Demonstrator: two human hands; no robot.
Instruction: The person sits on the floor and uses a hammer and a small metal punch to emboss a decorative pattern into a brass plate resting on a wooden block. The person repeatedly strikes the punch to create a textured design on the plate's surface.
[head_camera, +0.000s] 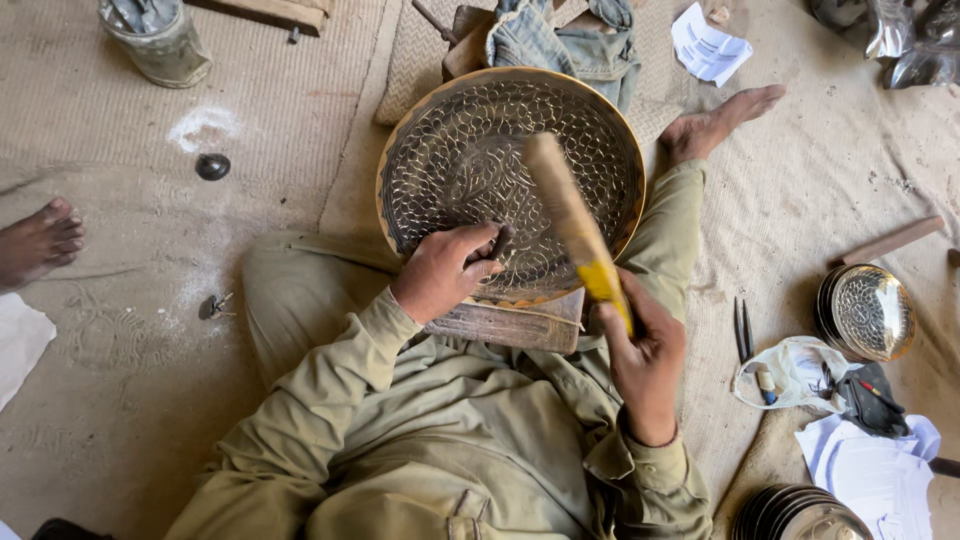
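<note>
Olive-khaki long-sleeved shirt, buttoned cuffs, matching trousers, bare feet.

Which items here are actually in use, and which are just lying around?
In use:
left hand
small punch tool
engraved metal tray
right hand
wooden mallet
wooden block

Lying about:
small engraved bowl
tin can
folded jeans
paper
pliers

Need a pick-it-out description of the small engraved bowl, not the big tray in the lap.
Start from the large round engraved tray leaning over the seated person's lap, then look past the right hand holding the wooden mallet to the mat at right. There a small engraved bowl tops a short stack. Unlike the plain stack below it, its inside carries the tray's hammered pattern.
</note>
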